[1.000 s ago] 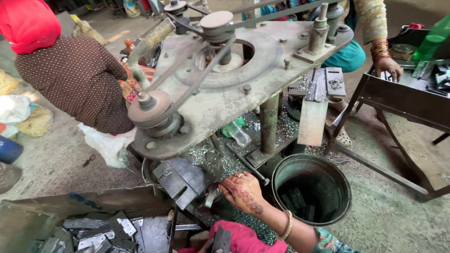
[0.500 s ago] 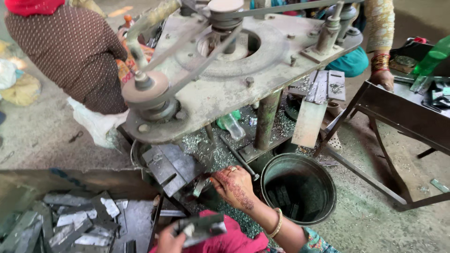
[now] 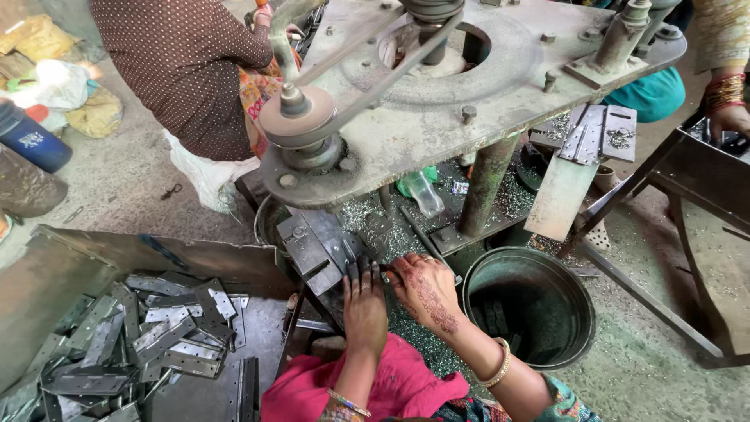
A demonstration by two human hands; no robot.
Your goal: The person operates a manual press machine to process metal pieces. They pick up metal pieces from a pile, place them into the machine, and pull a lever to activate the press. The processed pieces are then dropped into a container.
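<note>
Both hands, left [image 3: 365, 301] and right [image 3: 424, 287], rest open-fingered on the metal plate [image 3: 316, 246] under the machine [image 3: 437, 101].

Both my hands are out in front, side by side and touching. My left hand [image 3: 365, 301] lies palm down, fingers straight forward. My right hand [image 3: 426, 291], patterned with henna, angles inward, bangle at the wrist.

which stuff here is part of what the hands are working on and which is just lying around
In use:
- left hand and right hand, both resting at the metal plates under the machine
- belt-driven machine above them
- tray of hinge plates by the left hand
- dark bucket by the right hand

Lying about:
- clear plastic bottle
- blue bottle
- bags
</note>
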